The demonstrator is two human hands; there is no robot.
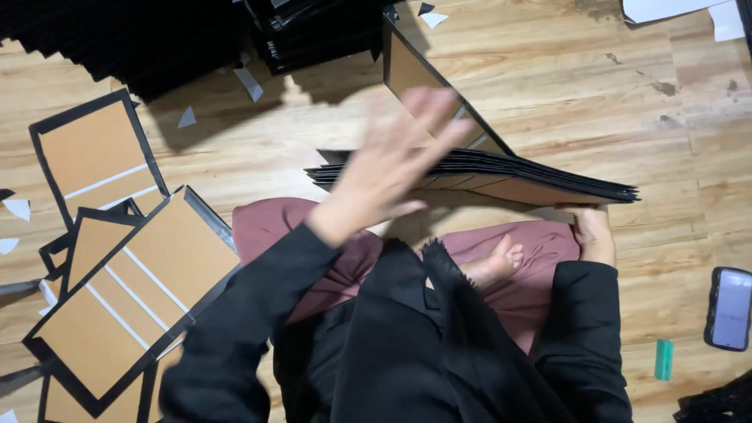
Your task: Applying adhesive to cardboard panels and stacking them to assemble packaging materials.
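I sit on a wooden floor with a stack of flat black-edged brown cardboard panels (501,176) across my lap. My left hand (395,160), blurred, hovers fingers spread over the stack's left end, holding nothing. My right hand (593,235) grips the underside of the stack at its right end. One panel (411,70) stands tilted behind the stack. A bare foot (492,266) shows between my maroon-clad knees.
Loose brown panels with black borders (133,290) lie on the floor at left. Black stacks (313,31) sit at the top. A phone (730,307) and a small green tool (663,359) lie at right. White paper scraps (249,83) dot the floor.
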